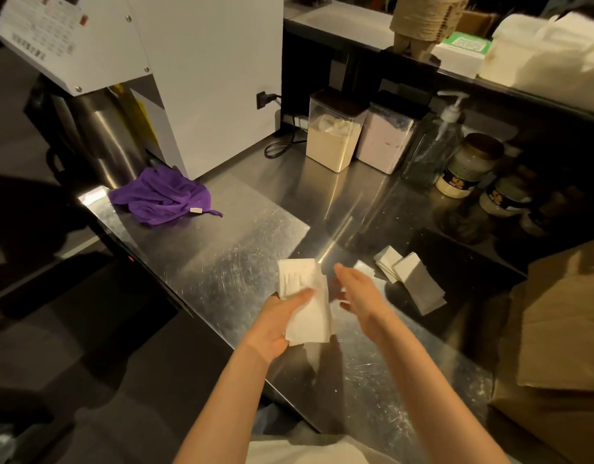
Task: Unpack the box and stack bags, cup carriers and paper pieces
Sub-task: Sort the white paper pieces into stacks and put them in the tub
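Here, left hand grips paper pieces (thumb on top); right hand outstretched.

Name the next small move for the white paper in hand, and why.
Probably bring the open right hand onto the bundle of white paper pieces to square it: the left hand grips it fanned, and white stacks already lie on the steel counter.

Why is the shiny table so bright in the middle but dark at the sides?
Head view: overhead light glares off the scratched steel counter in one bright patch. The floor at the left and the jars at the right sit in shadow. The left hand holding the paper pieces and the open right hand look slightly blurred. The wide lens bends the edges.
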{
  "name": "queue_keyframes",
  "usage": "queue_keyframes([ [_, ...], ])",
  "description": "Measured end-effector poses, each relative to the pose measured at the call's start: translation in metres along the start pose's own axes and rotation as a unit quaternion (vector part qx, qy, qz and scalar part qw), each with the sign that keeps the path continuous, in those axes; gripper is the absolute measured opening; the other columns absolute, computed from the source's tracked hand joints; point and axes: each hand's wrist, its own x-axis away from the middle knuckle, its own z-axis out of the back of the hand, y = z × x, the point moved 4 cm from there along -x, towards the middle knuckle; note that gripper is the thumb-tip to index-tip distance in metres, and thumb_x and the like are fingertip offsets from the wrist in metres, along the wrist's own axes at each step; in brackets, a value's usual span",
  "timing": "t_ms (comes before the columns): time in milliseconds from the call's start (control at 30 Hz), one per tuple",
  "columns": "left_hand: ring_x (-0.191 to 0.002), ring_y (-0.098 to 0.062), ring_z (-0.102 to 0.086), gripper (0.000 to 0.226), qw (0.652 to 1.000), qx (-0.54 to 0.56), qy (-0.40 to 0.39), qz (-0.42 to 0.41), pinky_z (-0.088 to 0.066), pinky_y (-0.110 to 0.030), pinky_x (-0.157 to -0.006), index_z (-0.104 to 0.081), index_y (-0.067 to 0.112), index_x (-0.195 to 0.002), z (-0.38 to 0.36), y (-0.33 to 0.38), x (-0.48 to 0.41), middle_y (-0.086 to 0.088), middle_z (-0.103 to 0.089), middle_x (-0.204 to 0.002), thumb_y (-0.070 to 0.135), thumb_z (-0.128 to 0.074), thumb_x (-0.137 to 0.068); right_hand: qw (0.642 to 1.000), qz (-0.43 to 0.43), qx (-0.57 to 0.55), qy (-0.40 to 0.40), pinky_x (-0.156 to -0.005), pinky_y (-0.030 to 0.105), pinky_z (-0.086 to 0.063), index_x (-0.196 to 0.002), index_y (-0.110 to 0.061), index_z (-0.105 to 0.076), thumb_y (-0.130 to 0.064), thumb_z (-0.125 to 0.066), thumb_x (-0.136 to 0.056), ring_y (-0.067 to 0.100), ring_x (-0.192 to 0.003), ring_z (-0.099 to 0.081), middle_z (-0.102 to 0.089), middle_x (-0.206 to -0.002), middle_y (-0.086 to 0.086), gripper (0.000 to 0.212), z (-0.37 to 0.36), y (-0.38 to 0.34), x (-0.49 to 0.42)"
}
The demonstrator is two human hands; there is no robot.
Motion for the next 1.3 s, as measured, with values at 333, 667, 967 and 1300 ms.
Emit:
queue_keyframes([
  [333,-0.089,-0.029,-0.064,0.029,0.999,0.011,0.024,0.036,-0.055,-0.042,-0.073,-0.061,0.013,-0.117,-0.008,-0.009,-0.013,-0.012,-0.068,-0.097,0.023,-0.067,-0.09,0.941,-0.012,0.209,0.267,-0.097,0.04,-0.048,-0.135,-0.007,-0.048,-0.005,-0.054,-0.091,0.031,-0.116,-0.055,-0.055,-0.129,0.016,0.044,0.137,0.018,-0.043],
  [667,-0.083,-0.028,-0.065,0.012,0.998,0.014,0.047,0.049,-0.055,-0.043,-0.07,-0.061,0.016,-0.102,-0.011,-0.012,-0.029,-0.011,-0.069,-0.093,0.018,-0.065,-0.091,0.92,-0.063,0.33,0.202,-0.098,0.04,-0.044,-0.144,-0.006,-0.034,-0.01,-0.065,-0.087,0.035,-0.124,-0.047,-0.047,-0.136,0.02,0.065,0.149,0.034,-0.067],
  [967,-0.087,-0.028,-0.067,0.029,0.997,-0.009,0.052,0.06,-0.056,-0.041,-0.07,-0.06,0.013,-0.116,-0.011,-0.018,-0.036,-0.012,-0.07,-0.097,0.022,-0.067,-0.089,0.947,-0.062,0.242,0.204,-0.084,0.038,-0.048,-0.129,-0.003,-0.051,-0.015,-0.063,-0.09,0.031,-0.107,-0.059,-0.059,-0.122,0.018,0.042,0.156,0.033,-0.059],
  [1300,-0.101,-0.034,-0.066,0.04,0.996,-0.01,0.063,0.067,-0.055,-0.051,-0.085,-0.058,0.012,-0.124,-0.005,-0.021,-0.039,-0.017,-0.069,-0.11,0.024,-0.07,-0.087,0.966,0.0,0.087,0.243,-0.082,0.038,-0.044,-0.118,-0.013,-0.056,-0.023,-0.058,-0.091,0.023,-0.097,-0.053,-0.055,-0.104,0.006,0.028,0.158,-0.002,-0.056],
])
